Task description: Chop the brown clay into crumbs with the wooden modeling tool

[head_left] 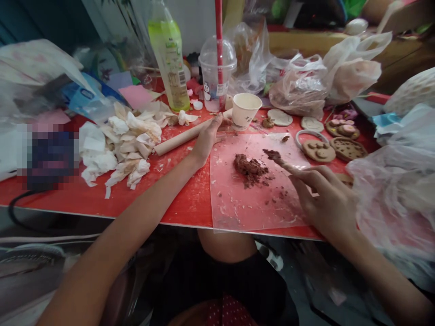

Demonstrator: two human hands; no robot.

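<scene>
My right hand [326,199] is closed around a thin wooden modelling stick [287,167]; dark brown clay coats its tip. The stick is held over a clear plastic sheet [234,208], to the right of a crumbly lump of brown clay [249,168]. My left hand [206,138] reaches across to the sheet's far left corner, fingers stretched toward the base of a white paper cup [245,111]. Whether they touch the cup, I cannot tell. A pale rolling pin [180,137] lies beside that hand, partly hidden behind it.
Crumpled tissues [125,140] are heaped at left. A green-labelled bottle [173,63] and a domed plastic cup [211,81] stand at the back. Decorated clay discs [318,151] and a ring lie at right, beside plastic bags [401,181]. The red table [183,208] ends near my lap.
</scene>
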